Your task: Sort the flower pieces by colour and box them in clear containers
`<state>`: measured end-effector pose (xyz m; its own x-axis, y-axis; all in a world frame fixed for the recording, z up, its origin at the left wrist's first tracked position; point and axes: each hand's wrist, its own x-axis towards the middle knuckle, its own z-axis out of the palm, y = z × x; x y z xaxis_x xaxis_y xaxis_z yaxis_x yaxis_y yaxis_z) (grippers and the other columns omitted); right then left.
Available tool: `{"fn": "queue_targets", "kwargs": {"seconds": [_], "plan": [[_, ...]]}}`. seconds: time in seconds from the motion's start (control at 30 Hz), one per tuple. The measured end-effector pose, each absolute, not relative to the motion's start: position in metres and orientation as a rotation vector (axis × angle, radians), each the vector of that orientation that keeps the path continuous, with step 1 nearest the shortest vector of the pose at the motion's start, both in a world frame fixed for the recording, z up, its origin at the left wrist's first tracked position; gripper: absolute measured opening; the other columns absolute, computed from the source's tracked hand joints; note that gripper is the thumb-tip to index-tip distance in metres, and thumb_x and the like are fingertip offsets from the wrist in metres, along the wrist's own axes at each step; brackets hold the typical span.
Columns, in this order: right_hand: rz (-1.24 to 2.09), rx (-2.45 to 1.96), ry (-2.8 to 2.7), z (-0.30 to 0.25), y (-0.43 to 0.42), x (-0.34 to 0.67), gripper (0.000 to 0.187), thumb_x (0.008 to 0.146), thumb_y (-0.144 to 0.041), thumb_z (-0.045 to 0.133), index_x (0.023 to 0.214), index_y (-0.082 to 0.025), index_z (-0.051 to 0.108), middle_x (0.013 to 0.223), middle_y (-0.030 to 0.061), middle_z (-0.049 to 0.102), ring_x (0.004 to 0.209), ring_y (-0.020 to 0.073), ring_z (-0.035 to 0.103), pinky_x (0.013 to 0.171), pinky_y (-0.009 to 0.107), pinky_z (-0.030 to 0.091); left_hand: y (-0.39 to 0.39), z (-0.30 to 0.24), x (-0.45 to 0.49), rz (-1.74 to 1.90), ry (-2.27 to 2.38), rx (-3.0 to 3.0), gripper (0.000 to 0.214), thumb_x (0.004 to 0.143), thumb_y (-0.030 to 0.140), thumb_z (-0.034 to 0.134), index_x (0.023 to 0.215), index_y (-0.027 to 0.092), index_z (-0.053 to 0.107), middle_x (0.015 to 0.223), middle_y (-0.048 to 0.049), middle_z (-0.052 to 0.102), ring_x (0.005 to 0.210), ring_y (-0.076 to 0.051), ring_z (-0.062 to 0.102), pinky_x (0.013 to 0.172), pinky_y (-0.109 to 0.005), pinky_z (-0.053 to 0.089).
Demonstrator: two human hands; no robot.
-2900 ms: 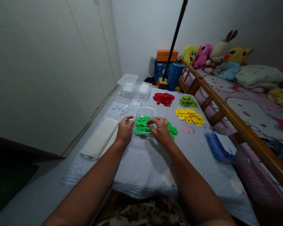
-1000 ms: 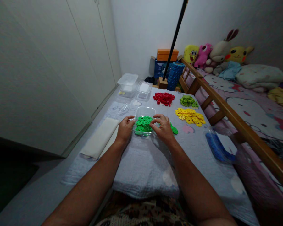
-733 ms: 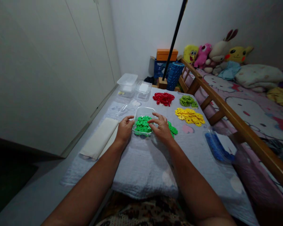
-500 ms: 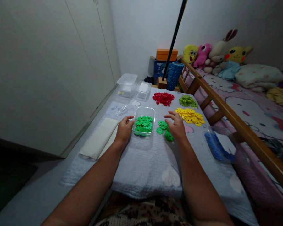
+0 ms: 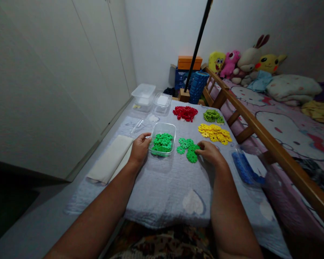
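Observation:
My left hand (image 5: pixel 139 149) grips the left side of a clear plastic container (image 5: pixel 163 126), thumb and fingers at its rim. Inside lie many green flower-shaped plastic discs (image 5: pixel 162 142). To the container's right, several loose green discs (image 5: pixel 185 143) rest on the cloth. My right hand (image 5: pixel 211 153) is at the right edge of this group, its thumb and fingertips pinched on a green disc (image 5: pixel 193 148).
Past the discs are piles of yellow discs (image 5: pixel 215 133), red pieces (image 5: pixel 185 113) and light green pieces (image 5: pixel 214 116). A container of blue pieces (image 5: pixel 247 167) stands right, near the wooden bed rail (image 5: pixel 251 122). Folded cloth (image 5: pixel 110 158) and clear tubs (image 5: pixel 144 94) are on the left.
My right hand has moved from above the loose green discs to their right edge, and its fingers have closed on one. My left hand stays at the container.

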<state>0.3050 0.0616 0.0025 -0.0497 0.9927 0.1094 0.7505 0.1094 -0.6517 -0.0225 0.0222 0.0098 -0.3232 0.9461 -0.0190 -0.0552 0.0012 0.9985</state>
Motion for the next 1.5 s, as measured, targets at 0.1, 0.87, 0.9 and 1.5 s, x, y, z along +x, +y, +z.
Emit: {"fn": "queue_targets", "kwargs": {"seconds": [0.1, 0.87, 0.9, 1.5], "plan": [[0.639, -1.745, -1.896, 0.008, 0.061, 0.305, 0.017, 0.064, -0.028, 0.078, 0.078, -0.024, 0.069, 0.067, -0.0011, 0.066, 0.064, 0.0175, 0.057, 0.06, 0.029, 0.034, 0.024, 0.008, -0.023, 1.472, 1.41, 1.001, 0.046, 0.072, 0.041, 0.069, 0.109, 0.014, 0.071, 0.067, 0.0037, 0.056, 0.059, -0.012, 0.047, 0.057, -0.025, 0.038], [0.741, -1.066, -1.685, 0.05, 0.03, 0.205, 0.021, 0.09, -0.038, 0.059, 0.086, -0.024, 0.074, 0.085, 0.0035, 0.068, 0.087, 0.0206, 0.062, 0.083, 0.034, 0.049, 0.031, 0.003, -0.024, 1.484, 1.449, 1.069, 0.046, 0.071, 0.043, 0.069, 0.106, 0.014, 0.072, 0.069, 0.0029, 0.056, 0.062, -0.013, 0.047, 0.06, -0.025, 0.037], [0.721, -1.064, -1.709, 0.048, 0.029, 0.2, 0.019, 0.091, -0.036, 0.059, 0.087, -0.025, 0.074, 0.086, 0.0037, 0.069, 0.088, 0.0212, 0.062, 0.085, 0.035, 0.049, 0.031, 0.003, -0.024, 1.483, 1.449, 1.066, 0.046, 0.071, 0.043, 0.069, 0.106, 0.014, 0.072, 0.069, 0.003, 0.055, 0.062, -0.013, 0.046, 0.06, -0.025, 0.037], [0.382, -1.305, -1.763, 0.021, 0.037, 0.195, 0.016, 0.091, -0.031, 0.063, 0.102, -0.028, 0.074, 0.131, 0.0087, 0.061, 0.129, 0.0277, 0.05, 0.113, 0.048, 0.037, 0.03, 0.005, -0.023, 1.486, 1.451, 1.079, 0.042, 0.073, 0.043, 0.067, 0.104, 0.015, 0.072, 0.065, 0.0042, 0.052, 0.06, -0.013, 0.045, 0.058, -0.025, 0.036]]}}
